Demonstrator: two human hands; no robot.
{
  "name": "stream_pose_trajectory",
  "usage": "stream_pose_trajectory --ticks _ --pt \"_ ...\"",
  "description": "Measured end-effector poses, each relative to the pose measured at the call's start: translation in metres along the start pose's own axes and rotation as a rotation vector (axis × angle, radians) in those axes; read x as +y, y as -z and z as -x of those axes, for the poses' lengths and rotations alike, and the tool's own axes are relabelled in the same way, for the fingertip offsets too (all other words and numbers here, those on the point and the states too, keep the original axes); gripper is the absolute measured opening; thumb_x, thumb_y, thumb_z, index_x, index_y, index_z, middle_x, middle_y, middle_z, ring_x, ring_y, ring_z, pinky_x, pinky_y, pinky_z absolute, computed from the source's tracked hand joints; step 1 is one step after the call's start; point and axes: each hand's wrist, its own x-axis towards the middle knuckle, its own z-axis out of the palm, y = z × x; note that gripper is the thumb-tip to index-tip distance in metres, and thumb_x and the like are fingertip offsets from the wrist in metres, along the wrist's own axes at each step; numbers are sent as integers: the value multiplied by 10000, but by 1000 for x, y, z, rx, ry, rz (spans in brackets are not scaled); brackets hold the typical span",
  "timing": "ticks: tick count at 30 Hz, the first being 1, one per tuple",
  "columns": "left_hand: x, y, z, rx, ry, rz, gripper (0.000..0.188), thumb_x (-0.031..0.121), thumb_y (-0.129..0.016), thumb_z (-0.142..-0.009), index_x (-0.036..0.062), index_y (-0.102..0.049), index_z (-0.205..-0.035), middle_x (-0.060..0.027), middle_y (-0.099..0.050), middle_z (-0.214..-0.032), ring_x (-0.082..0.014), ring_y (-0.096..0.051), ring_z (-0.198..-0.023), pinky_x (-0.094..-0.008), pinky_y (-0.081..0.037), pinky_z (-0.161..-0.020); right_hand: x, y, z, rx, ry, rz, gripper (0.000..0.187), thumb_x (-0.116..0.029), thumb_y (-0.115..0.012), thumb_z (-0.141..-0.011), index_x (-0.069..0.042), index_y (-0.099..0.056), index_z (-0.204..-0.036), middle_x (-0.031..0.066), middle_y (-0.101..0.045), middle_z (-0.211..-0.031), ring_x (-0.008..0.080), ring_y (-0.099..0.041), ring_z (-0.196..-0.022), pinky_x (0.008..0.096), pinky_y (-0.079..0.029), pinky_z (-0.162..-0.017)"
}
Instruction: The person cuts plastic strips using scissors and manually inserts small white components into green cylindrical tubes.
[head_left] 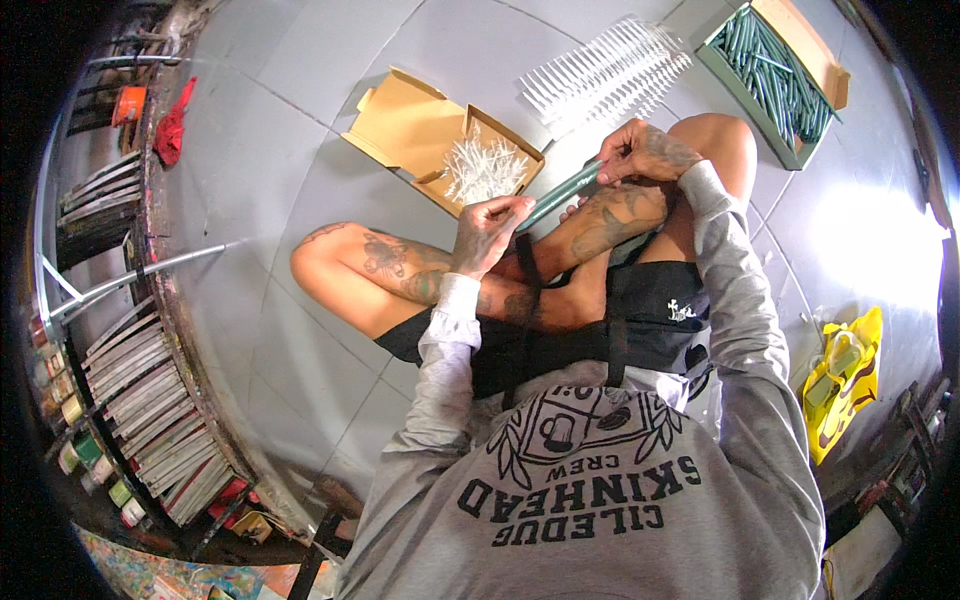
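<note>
I hold a dark green pen-like tube [563, 197] at a slant above my crossed legs. My left hand [488, 234] pinches its lower left end between thumb and fingers. At its upper right end, my right hand [640, 155] has its fingers closed round it. Just beyond my left hand stands an open brown cardboard box [400, 125] with a heap of thin white plastic pieces [484, 168]. Past my right hand lies a white rack [605, 75] with rows of upright white prongs.
A long box [735, 100] full of similar green tubes [770, 75] stands at the far right. A yellow plastic bag [845, 375] lies on the tiled floor at my right. Along the left runs a shelf with stacked frames [160, 410], paint pots and a red cloth [174, 125].
</note>
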Motion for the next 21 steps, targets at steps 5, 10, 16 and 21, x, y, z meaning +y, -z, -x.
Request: stream_pose_trajectory --ticks 5,10,16,21 --pt "-1 4 0 -32 51 -67 336 279 -788 -931 -21 -775 -1081 -47 -762 -975 -78 -650 -891 -223 -515 -814 -1 -3 3 71 16 15 141 -83 -856 -826 -8 -745 -870 8 -740 -761 63 -650 -676 226 -520 -639" --pt "7 1 0 -26 25 -30 345 289 -788 -933 -23 -774 -1080 -32 -761 -961 -62 -650 -881 -207 -522 -783 -1 -3 4 89 25 -24 148 -85 -865 -818 -9 -757 -886 4 -738 -765 58 -644 -685 226 -524 -649" --pt "3 3 0 -33 55 -28 347 290 -788 -932 -22 -775 -1081 -42 -768 -974 -58 -653 -883 -213 -530 -785 -1 -4 4 89 8 -26 165 -98 -871 -816 -4 -765 -900 8 -741 -779 57 -645 -697 228 -526 -659" --pt "0 3 -1 -38 58 20 334 269 -782 -938 -29 -771 -1087 -55 -768 -987 -60 -654 -881 -210 -530 -785 -4 -2 4 65 -2 -15 163 -97 -867 -821 -6 -772 -918 10 -743 -779 57 -645 -693 230 -532 -663"
